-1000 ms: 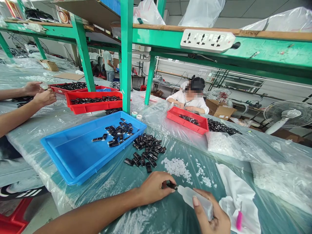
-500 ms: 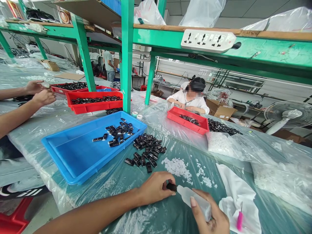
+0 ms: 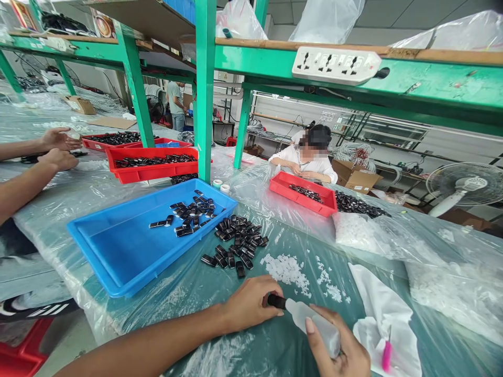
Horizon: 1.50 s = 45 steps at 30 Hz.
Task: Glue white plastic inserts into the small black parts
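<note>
My left hand [image 3: 251, 303] pinches a small black plastic piece [image 3: 277, 301] between thumb and fingers. A translucent white squeeze bottle [image 3: 318, 324] is gripped in my right hand [image 3: 343, 345], lying tilted with its nozzle end at the black piece. The exact contact at the nozzle tip is too small to make out. Just beyond my left hand lies a heap of similar black pieces [image 3: 239, 241] on the plastic-covered table. Small white bits [image 3: 286, 269] are scattered beyond my hands.
A blue tray [image 3: 121, 246] with some black pieces stands to the left. On the right lie a white cloth [image 3: 373, 293], a pink-handled tool [image 3: 387, 357] and bags of white bits [image 3: 359, 233]. A co-worker [image 3: 310, 157] sits opposite behind a red tray [image 3: 281, 189]; another co-worker's hands [image 3: 58, 149] are at left.
My hands, the bottle and the black piece have hardly moved. The left co-worker's nearer hand has shifted left and down, away from the other one. The co-worker opposite has moved their hands slightly.
</note>
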Each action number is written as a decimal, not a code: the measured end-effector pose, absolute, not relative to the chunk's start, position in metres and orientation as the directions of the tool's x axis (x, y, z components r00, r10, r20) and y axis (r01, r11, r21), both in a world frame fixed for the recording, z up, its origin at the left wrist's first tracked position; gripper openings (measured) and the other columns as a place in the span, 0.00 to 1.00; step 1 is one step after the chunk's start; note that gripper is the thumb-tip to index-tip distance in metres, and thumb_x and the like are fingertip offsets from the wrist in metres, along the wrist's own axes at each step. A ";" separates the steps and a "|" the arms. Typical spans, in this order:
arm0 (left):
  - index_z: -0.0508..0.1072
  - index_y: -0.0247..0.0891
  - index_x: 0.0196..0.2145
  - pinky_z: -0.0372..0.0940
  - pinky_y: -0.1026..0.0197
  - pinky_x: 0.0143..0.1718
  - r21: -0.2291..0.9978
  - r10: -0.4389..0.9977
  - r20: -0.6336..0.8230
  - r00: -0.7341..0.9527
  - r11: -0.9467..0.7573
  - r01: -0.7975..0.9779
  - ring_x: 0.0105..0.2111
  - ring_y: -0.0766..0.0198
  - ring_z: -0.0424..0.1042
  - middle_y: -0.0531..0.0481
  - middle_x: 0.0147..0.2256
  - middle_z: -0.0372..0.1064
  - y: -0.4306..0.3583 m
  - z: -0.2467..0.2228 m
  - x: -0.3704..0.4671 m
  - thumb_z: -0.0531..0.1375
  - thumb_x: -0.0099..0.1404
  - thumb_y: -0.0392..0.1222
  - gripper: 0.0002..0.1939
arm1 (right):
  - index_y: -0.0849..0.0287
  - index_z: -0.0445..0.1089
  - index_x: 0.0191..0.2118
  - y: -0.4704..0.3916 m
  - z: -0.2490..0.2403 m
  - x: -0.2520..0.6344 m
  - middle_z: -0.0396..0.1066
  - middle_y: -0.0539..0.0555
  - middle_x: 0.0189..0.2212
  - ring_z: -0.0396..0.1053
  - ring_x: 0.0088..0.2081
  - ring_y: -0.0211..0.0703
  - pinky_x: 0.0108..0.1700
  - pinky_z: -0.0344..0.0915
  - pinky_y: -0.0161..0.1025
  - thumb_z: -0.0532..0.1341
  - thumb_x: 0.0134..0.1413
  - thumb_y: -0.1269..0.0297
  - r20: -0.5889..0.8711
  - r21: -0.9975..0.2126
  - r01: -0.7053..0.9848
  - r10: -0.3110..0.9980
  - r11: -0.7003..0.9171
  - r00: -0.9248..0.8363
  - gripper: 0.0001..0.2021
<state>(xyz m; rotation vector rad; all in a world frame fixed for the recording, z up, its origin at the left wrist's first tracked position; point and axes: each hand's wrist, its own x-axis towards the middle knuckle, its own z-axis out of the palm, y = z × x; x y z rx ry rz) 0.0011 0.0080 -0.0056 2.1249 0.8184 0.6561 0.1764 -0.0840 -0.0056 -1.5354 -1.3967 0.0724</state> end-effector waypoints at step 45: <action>0.70 0.38 0.37 0.56 0.68 0.23 0.908 0.770 0.098 0.631 -0.328 0.260 0.27 0.65 0.68 0.53 0.27 0.70 0.008 -0.012 0.005 0.64 0.55 0.47 0.15 | 0.60 0.71 0.34 -0.079 0.004 0.180 0.71 0.53 0.27 0.67 0.27 0.43 0.28 0.62 0.35 0.58 0.49 0.47 0.163 -0.977 0.201 0.861 0.072 0.483 0.19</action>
